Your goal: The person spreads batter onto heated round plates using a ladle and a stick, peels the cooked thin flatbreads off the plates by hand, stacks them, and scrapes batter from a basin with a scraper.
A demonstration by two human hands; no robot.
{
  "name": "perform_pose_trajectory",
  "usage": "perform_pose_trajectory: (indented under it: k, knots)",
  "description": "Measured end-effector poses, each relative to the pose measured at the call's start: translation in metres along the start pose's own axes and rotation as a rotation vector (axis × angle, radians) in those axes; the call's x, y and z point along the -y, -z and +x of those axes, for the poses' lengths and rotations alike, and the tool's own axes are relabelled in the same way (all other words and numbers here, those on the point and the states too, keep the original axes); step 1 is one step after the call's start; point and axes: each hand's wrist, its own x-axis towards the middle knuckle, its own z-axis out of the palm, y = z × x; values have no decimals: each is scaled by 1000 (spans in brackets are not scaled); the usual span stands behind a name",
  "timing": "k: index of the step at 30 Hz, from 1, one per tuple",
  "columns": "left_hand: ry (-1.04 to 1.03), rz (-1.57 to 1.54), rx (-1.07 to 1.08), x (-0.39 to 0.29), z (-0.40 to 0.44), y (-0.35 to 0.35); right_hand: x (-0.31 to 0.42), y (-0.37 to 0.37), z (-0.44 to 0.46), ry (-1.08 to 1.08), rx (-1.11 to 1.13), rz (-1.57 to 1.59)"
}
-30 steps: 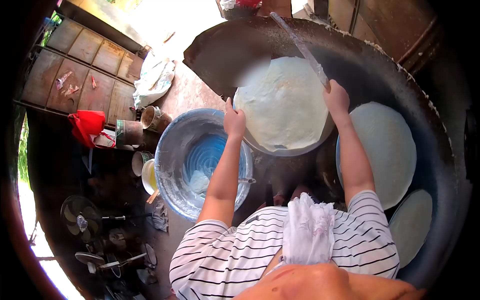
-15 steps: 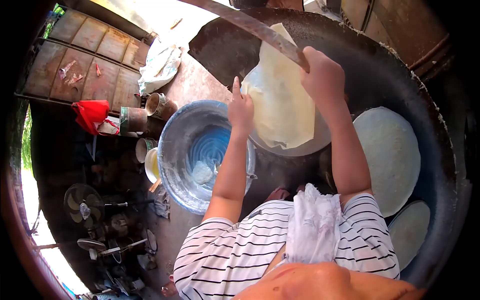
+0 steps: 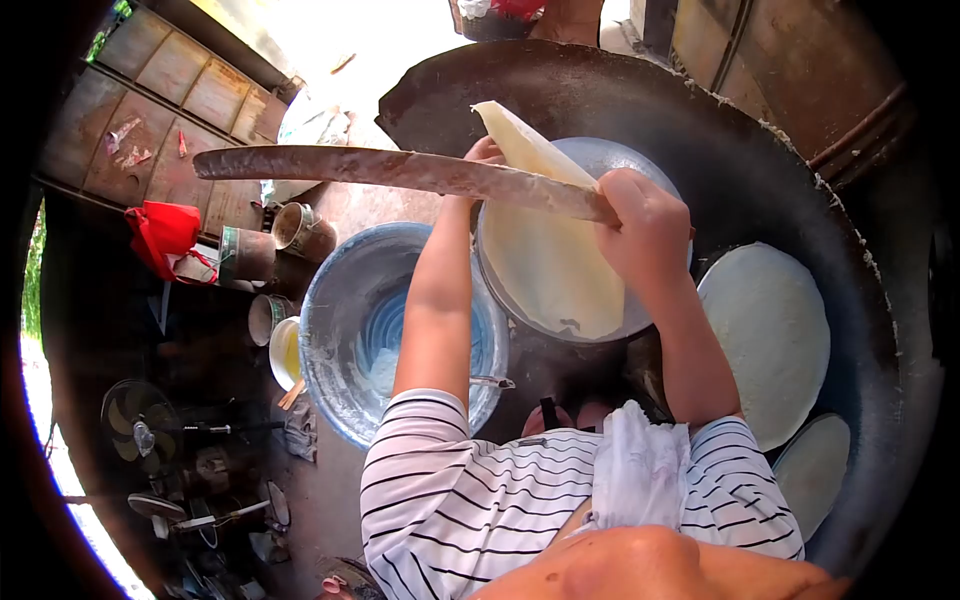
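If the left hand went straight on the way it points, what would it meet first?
Most likely the raised corner of the pale sheet, just ahead of the left hand; depth is unclear, so they may already touch. Past that, the dark metal surround seems next.

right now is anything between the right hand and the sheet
The stick is: gripped in the right hand, it crosses in front of the sheet in this view. Nothing else visible intervenes; whether the hand also touches the sheet is unclear.
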Motion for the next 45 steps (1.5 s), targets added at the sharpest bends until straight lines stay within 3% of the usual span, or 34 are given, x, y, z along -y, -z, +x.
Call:
perform_pose_trajectory:
  k: [2,5,8,13,16,19,20,21,22,23,24,26,28,29,30,31,33,35,38,39,40,41,42,43,45]
  knots:
    - [181,18,49,-4,7,16,-6,3,-5,-29,-27,20]
    - [-57,-138,-196,20,-2,33,-11,9,-12,-93,-38,41]
    - [-222,33,-246,-37,-32,21,-18,20,-25,-156,-99,45]
    - [-319,303,-346,-138,-67,-20,-15,72,-73,-351,-248,94]
    - [-364,337,-152,-179,-75,-37,0,126,-121,-609,-310,219]
    - [-383,312,214,-242,-89,-154,20,200,-191,-823,-335,152]
    - [-363,277,349,-239,-84,-187,26,226,-223,-910,-371,91]
    - [-308,256,490,-167,-44,-172,5,151,-248,-1034,-349,52]
    - [-307,232,462,-180,-62,-221,12,163,-264,-1102,-427,-72]
    - [-356,229,673,-171,-53,-249,18,177,-284,-1167,-490,-182]
    - [-320,334,690,-168,-57,-294,22,198,-301,-1259,-653,2]
    - [-437,454,811,-166,-71,-395,29,249,-324,-1462,-694,-140]
    - [-280,233,1004,-160,-81,-508,6,302,-348,-1566,-780,-253]
    - [-322,346,1087,-150,-95,-563,-2,325,-378,-1518,-823,-245]
    - [-514,643,1085,-146,-107,-606,-19,345,-411,-1535,-808,-275]
    - [-337,549,1180,-109,-108,-656,-41,364,-449,-1545,-794,-302]
    - [-780,829,1096,-27,-106,-742,-74,379,-495,-1560,-615,-637]
    - [-863,930,1139,42,-101,-791,-100,383,-522,-1586,-601,-709]
    - [-504,793,1194,49,-114,-789,-127,390,-535,-1493,-471,-685]
    - [-553,797,1112,57,-113,-786,-127,391,-523,-1516,-524,-592]
    - [-548,793,1146,62,-104,-781,-131,388,-524,-1406,-563,-620]
    - [-535,751,1168,49,-108,-776,-141,387,-531,-1472,-529,-561]
    - [-485,621,1283,87,-77,-793,-139,384,-533,-1401,-593,-640]
    - [-553,640,1327,115,-45,-808,-141,387,-529,-1446,-593,-625]
    - [-547,497,1319,81,-78,-805,-140,397,-518,-1596,-568,-487]
